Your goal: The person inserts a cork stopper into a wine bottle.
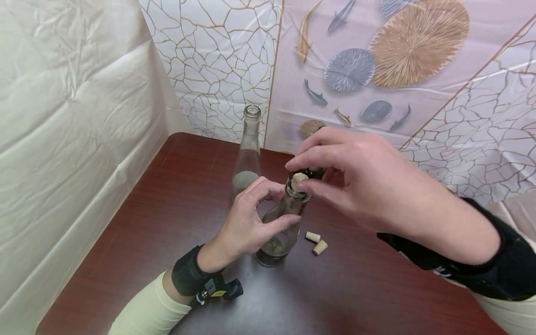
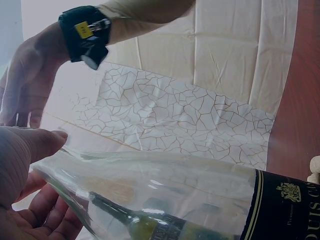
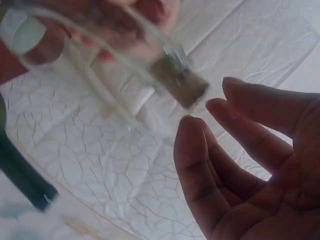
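A clear glass bottle [image 1: 274, 239] with a black label [image 2: 282, 207] stands on the table, its neck gripped between the thumb and fingers of my left hand [image 1: 247, 216]. In its mouth sits a cork [image 1: 299, 179], part of it sticking out above the rim. My right hand [image 1: 356, 172] is over the bottle top, thumb and fingers spread about the cork. The right wrist view shows these fingertips [image 3: 189, 130] a little apart from the cork [image 3: 182, 85], with nothing between them.
Two loose corks [image 1: 316, 243] lie on the brown table [image 1: 184, 200], right of the held bottle. Another clear bottle [image 1: 249, 156] stands behind on the left. A dark green bottle [image 3: 27, 172] is partly hidden behind my right hand in the head view. Patterned cloth hangs behind.
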Action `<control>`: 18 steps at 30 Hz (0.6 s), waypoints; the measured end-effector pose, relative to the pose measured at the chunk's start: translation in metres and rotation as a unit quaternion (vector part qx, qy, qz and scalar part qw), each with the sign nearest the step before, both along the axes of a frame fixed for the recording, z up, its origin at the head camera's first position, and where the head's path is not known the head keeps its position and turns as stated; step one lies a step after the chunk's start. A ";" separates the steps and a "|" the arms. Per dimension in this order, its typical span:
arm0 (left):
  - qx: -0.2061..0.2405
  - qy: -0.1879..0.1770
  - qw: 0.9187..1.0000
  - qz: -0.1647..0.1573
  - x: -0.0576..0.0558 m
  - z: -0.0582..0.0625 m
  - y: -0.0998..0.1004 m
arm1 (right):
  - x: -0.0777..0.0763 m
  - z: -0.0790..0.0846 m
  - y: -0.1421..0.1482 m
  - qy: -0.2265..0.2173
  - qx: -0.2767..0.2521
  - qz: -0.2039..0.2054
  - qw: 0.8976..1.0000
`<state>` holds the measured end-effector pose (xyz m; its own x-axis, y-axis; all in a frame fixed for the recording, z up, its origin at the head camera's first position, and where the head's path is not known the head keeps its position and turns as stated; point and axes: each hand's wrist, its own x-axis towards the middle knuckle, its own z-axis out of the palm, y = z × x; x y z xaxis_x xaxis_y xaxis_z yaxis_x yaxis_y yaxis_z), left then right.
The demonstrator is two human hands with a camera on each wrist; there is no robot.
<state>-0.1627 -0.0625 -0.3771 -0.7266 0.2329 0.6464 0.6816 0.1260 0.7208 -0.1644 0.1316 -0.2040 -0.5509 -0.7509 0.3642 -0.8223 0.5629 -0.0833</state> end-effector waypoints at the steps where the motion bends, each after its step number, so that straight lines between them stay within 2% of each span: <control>1: 0.000 -0.001 1.000 0.000 0.000 0.000 0.000 | -0.001 0.005 -0.001 0.005 0.012 -0.002 1.000; 4: -0.001 -0.002 1.000 0.004 0.001 0.000 0.000 | -0.005 0.018 -0.002 0.000 0.054 -0.006 0.999; 6: -0.002 -0.001 1.000 0.005 0.001 0.000 0.000 | -0.012 0.020 -0.002 -0.008 0.083 0.002 0.996; 9: -0.004 0.000 1.000 0.007 0.001 -0.001 -0.001 | -0.032 0.010 0.002 -0.011 0.115 0.027 0.993; 10: -0.005 0.000 1.000 0.007 0.001 -0.001 -0.001 | -0.043 0.001 0.006 -0.012 0.113 0.047 0.992; 13: -0.006 -0.002 1.000 0.005 0.001 -0.001 -0.001 | -0.060 -0.014 0.009 -0.020 0.127 0.073 0.989; 16: -0.007 0.000 1.000 0.002 0.001 -0.001 -0.001 | -0.055 -0.013 0.002 -0.025 0.136 0.076 0.988; 18: -0.008 0.003 1.000 0.001 0.001 -0.001 -0.001 | -0.041 -0.003 -0.007 -0.023 0.149 0.056 0.987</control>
